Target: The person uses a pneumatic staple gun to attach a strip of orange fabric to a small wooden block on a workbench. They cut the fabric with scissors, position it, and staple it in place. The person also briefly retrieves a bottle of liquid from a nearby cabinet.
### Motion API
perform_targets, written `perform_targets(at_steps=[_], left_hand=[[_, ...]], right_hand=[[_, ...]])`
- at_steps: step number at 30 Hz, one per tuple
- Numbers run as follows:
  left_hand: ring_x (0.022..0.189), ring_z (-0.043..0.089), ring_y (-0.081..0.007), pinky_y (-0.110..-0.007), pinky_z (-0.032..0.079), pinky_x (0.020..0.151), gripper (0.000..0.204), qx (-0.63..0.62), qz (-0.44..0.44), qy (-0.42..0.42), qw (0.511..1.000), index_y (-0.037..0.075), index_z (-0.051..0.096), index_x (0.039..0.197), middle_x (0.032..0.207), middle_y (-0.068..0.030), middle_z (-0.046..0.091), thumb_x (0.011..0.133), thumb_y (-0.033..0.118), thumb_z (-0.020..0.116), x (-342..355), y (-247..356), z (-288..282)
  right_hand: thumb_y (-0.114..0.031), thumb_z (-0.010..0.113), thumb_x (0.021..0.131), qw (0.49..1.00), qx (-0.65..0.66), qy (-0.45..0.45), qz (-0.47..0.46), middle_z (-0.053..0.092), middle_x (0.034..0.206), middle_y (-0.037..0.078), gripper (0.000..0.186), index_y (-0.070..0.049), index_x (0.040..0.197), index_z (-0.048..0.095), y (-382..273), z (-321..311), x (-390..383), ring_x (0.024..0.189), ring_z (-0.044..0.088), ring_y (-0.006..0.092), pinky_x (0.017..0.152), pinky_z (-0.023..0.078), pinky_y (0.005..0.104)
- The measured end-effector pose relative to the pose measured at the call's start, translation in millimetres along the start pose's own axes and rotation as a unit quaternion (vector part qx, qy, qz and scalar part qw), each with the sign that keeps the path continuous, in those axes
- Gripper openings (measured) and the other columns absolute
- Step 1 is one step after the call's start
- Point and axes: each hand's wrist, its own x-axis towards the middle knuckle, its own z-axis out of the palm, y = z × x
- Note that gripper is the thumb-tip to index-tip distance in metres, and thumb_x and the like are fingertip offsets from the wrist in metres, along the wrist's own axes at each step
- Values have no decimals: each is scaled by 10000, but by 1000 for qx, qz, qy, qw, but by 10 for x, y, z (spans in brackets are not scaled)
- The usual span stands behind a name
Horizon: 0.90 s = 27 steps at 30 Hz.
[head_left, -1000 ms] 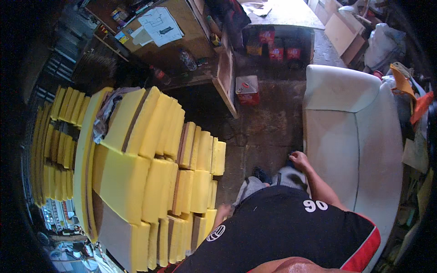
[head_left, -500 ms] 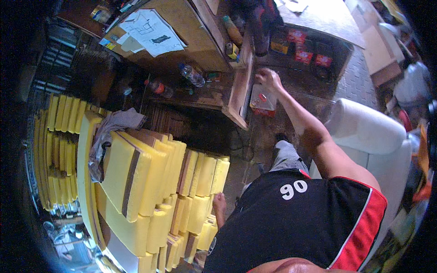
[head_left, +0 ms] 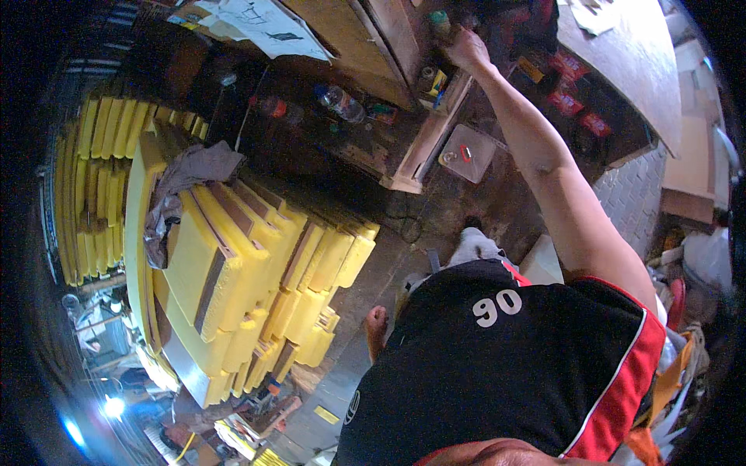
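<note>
My right arm stretches forward to the top, and my right hand is at a bottle with a green cap by the wooden cabinet. Its fingers are bent, but shadow and blur hide whether they grip the bottle. A small yellow-and-black can stands just below, on the cabinet ledge. Under my right forearm sits a box with a pale translucent top, a small red object on it. My left hand hangs by my side, curled closed, nothing showing in it, near the stacked yellow foam pads.
A grey cloth drapes over the foam stack at left. Two plastic bottles, one with a red label and one clear, lie on the lower shelf. Red packets sit beneath a pale tabletop at right. Papers lie on the cabinet.
My right hand has moved forward from above the box to the green-capped bottle. My body has moved and the view has shifted; the white chair is now mostly hidden. My left hand stays low and curled.
</note>
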Motion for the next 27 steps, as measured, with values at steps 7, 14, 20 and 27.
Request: perform_targets(at_steps=[7,14,20,27], left_hand=[[745,598,-154,-297,484,659,461,-29,16,-9,999,15,625,1132,865,-60,657,925,426,592,-5,-1490,322],[996,633,-206,-328,492,883,412,-65,6,62,996,20,595,1200,1069,-118,669,942,341,602,-102,-892,244],[1164,575,-242,-363,467,972,488,-194,153,123,961,12,515,1315,1268,-156,591,892,183,688,-876,518,-382],[1238,504,-365,-436,420,1036,816,-2,208,336,919,47,317,1448,1358,-194,507,768,164,752,-1919,-33,-1240]], right_hand=[[-400,674,881,961,204,119,-143,693,969,111,388,-78,1095,647,-643,-786,-355,906,669,273,825,515,318],[-176,600,937,961,187,30,-202,672,1017,101,246,-6,1115,608,-1224,-1518,-1505,920,634,179,840,491,316],[-91,692,795,835,236,-371,-331,659,976,194,336,-27,1109,591,-2172,-366,-3581,879,652,362,717,525,436],[-36,705,844,574,329,-556,-502,631,1181,146,464,10,1274,536,-3684,55,-6006,1106,599,212,916,496,343]])
